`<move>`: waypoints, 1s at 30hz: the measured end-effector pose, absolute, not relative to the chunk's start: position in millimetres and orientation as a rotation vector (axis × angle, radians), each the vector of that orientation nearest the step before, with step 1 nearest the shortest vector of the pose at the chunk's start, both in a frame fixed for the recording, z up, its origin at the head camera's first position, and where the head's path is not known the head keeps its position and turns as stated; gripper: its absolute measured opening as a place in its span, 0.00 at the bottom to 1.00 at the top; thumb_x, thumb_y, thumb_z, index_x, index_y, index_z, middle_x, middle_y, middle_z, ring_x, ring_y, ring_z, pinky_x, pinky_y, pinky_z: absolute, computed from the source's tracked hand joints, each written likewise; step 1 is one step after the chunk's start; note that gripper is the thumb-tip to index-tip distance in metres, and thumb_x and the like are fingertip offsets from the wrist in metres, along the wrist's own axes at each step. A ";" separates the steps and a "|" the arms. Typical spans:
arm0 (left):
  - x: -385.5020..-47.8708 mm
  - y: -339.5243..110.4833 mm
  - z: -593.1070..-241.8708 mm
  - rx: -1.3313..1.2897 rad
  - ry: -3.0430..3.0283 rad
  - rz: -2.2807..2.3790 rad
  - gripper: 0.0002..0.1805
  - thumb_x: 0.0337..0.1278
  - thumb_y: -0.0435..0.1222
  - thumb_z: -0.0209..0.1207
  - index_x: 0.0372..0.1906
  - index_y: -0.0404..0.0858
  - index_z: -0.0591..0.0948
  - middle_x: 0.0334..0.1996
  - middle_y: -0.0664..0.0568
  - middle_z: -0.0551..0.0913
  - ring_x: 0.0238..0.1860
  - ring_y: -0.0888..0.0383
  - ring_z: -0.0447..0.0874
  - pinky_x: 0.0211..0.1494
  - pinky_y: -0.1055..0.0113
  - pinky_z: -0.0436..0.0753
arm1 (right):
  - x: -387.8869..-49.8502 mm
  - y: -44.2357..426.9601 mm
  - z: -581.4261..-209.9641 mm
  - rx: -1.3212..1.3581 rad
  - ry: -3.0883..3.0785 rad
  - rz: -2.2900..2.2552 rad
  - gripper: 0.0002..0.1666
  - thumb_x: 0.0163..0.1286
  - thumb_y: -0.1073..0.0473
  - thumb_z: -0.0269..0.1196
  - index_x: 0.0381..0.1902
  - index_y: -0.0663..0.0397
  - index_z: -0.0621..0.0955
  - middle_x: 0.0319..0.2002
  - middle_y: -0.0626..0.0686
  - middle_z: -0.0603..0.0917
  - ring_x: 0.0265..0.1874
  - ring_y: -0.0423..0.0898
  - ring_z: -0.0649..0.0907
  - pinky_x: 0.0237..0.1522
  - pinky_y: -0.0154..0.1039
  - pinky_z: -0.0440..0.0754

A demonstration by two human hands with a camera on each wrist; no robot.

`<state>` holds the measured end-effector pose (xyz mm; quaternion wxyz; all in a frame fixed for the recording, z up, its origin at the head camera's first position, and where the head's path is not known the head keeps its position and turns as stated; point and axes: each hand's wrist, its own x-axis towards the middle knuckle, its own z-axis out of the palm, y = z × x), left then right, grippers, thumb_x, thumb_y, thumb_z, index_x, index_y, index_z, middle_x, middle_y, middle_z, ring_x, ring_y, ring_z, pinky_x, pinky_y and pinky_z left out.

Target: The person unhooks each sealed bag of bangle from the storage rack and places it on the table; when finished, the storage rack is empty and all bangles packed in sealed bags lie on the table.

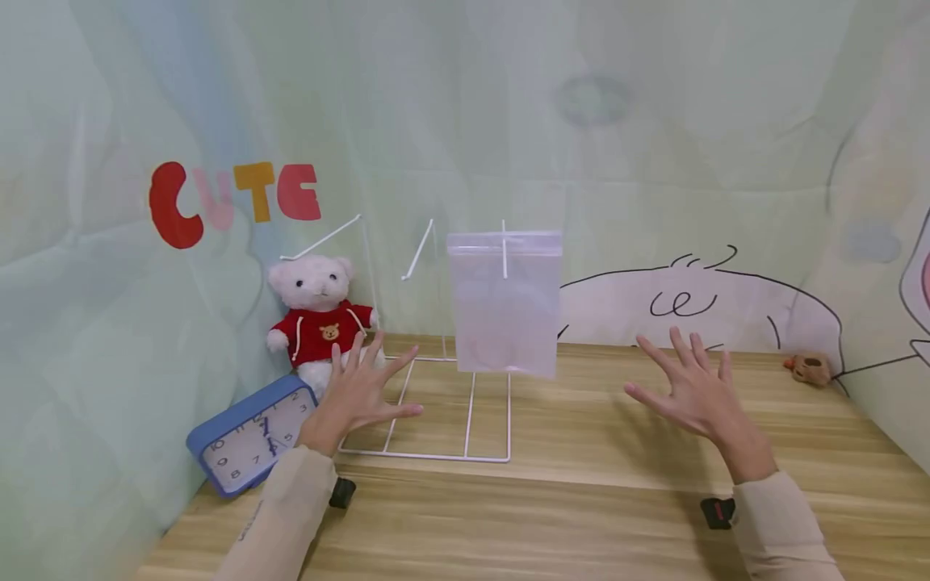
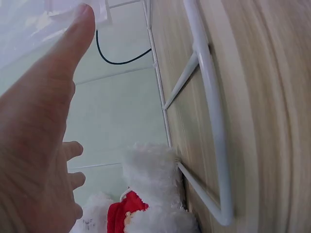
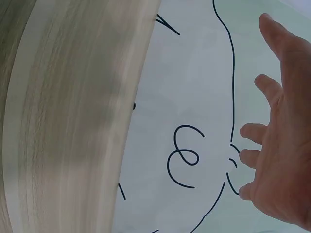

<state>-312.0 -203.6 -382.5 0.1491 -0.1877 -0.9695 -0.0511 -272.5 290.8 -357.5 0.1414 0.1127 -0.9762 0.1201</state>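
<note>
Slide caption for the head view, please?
Spread left hand and right hand flank a translucent rectangular plastic bag hanging on a white wire rack.

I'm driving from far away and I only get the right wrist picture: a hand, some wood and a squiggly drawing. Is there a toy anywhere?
Observer: Yes! The head view shows a white teddy bear sitting against the wall cloth.

Operator: Aww! And what's the other hand got?

Observer: Nothing. The left hand is spread out near a white wire rack.

Operator: Is anything hanging on the rack?

Observer: Yes, a see-through plastic bag hangs at its rightmost prong, as the head camera sees it.
</note>
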 end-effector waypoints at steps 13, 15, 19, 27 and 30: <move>-314.5 -202.0 -385.0 -0.581 -2.793 -0.158 0.51 0.46 0.72 0.58 0.76 0.57 0.64 0.77 0.32 0.48 0.74 0.25 0.43 0.66 0.24 0.40 | -273.8 285.0 -356.4 0.353 -2.787 0.286 0.48 0.69 0.26 0.53 0.79 0.39 0.59 0.76 0.71 0.51 0.74 0.73 0.49 0.66 0.74 0.34; -314.2 -201.2 -385.5 -0.587 -2.798 -0.158 0.51 0.46 0.72 0.58 0.76 0.57 0.64 0.77 0.32 0.49 0.74 0.25 0.43 0.66 0.24 0.40 | -274.2 283.7 -356.6 0.359 -2.788 0.283 0.48 0.69 0.27 0.53 0.79 0.40 0.59 0.76 0.71 0.51 0.73 0.73 0.50 0.66 0.75 0.36; -314.5 -200.6 -385.2 -0.608 -2.783 -0.169 0.51 0.45 0.72 0.59 0.76 0.57 0.65 0.76 0.31 0.53 0.74 0.25 0.45 0.67 0.26 0.42 | -276.9 280.5 -355.5 0.375 -2.774 0.284 0.48 0.68 0.27 0.54 0.78 0.41 0.60 0.75 0.71 0.53 0.72 0.74 0.54 0.65 0.75 0.44; -318.0 -200.9 -385.1 -0.677 -2.769 -0.229 0.49 0.46 0.69 0.62 0.75 0.56 0.67 0.74 0.31 0.58 0.72 0.26 0.53 0.69 0.28 0.45 | -285.1 268.7 -350.5 0.429 -2.752 0.293 0.47 0.70 0.29 0.54 0.78 0.46 0.61 0.73 0.72 0.59 0.70 0.71 0.61 0.63 0.73 0.56; -319.3 -200.2 -386.1 -0.709 -2.772 -0.235 0.48 0.46 0.69 0.63 0.74 0.55 0.68 0.72 0.31 0.62 0.72 0.28 0.56 0.68 0.27 0.47 | -287.2 263.3 -350.1 0.442 -2.748 0.291 0.47 0.70 0.30 0.54 0.77 0.48 0.61 0.71 0.72 0.62 0.69 0.70 0.63 0.63 0.71 0.58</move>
